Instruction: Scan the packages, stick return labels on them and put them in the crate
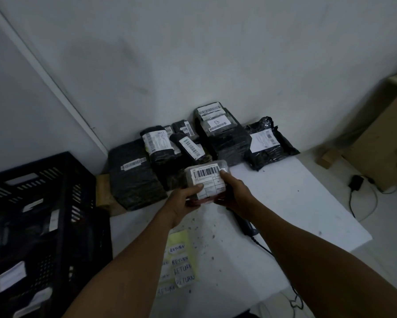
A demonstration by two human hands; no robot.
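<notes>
While I had the small parcel up over the middle of the frame, this is how it stood:

Package in hand: the small package point(207, 182) sat just below centre of the frame, label up, barcode facing me, lifted clear of the white table point(307, 203).
Left hand: my left hand point(185, 198) gripped its lower left edge, thumb pressed flat on the label, fingers curled underneath.
Right hand: my right hand point(233, 193) clasped the right side, thumb tip on the label's upper right corner, fingers wrapped under and out of sight.
Feel: I judged it light and fairly firm, a reddish block in clear wrap; the film looked slick, so a two-sided hold at the edges seemed the safe way.
Where to hold: by the sides, I reckoned, keeping thumbs off the barcode so it could be read.
Scanner: the dark scanner point(244, 222) lay on the table under my right wrist, cable trailing toward the lower right.
Return labels: the sheet of return labels point(180, 265) lay at lower centre.
Crate: the black crate point(43, 214) stood at the left edge, parcels already inside.
Pile: the unscanned black packages point(192, 143) waited against the wall above my hands.
</notes>
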